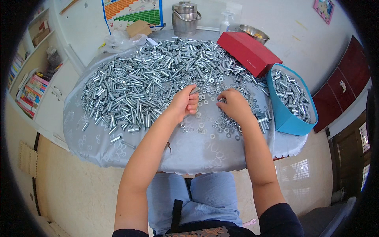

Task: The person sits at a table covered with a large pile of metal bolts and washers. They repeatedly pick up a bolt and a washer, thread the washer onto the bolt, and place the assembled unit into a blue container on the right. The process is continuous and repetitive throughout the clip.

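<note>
My left hand is closed, with its fingers curled round a small silvery metal fastener whose end shows by the thumb. To its right, my right hand reaches palm down over loose washers, its fingers bent and drawn in toward the thumb. Whatever lies between those fingertips is too small or hidden to make out. Flat round washers lie scattered beneath and between both hands. Beyond and to the left spreads a big heap of metal sleeves and bolts.
A blue fabric bin full of metal sleeves stands at the table's right. Behind it sits a red box. At the back are a steel pot, a metal bowl and a plastic bag. A silvery cloth covers the table.
</note>
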`<act>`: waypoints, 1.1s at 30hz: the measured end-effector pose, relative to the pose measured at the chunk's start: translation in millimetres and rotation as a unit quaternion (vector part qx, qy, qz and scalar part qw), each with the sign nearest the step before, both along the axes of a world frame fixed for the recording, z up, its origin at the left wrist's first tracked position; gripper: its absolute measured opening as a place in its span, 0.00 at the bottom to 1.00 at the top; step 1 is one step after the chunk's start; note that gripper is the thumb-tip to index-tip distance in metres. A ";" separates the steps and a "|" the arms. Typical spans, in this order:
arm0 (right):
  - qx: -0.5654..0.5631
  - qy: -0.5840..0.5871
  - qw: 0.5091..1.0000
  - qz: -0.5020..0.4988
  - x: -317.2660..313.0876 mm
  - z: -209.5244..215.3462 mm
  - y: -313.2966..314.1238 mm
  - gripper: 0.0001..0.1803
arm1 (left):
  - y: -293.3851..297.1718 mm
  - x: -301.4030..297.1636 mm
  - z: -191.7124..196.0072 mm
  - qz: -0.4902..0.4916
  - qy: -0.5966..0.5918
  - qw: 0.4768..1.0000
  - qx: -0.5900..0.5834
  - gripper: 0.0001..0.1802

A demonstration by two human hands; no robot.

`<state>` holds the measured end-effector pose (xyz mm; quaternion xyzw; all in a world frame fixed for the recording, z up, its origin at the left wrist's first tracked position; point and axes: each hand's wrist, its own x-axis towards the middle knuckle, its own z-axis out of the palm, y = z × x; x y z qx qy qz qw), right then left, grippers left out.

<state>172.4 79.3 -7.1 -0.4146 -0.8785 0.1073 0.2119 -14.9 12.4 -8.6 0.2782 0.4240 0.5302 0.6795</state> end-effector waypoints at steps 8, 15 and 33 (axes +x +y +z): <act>-0.054 0.240 0.968 0.050 -15.2 9.2 -6.8 0.10 | -0.5 0.2 0.2 0.005 0.015 1.000 -0.018 0.24; -0.141 0.373 0.904 0.152 -26.1 13.5 -16.1 0.11 | -0.6 2.0 -0.2 0.004 0.035 0.999 -0.024 0.24; -0.200 0.331 0.914 0.124 -27.5 11.7 -19.7 0.13 | -4.3 11.5 3.7 0.087 0.159 0.983 0.024 0.23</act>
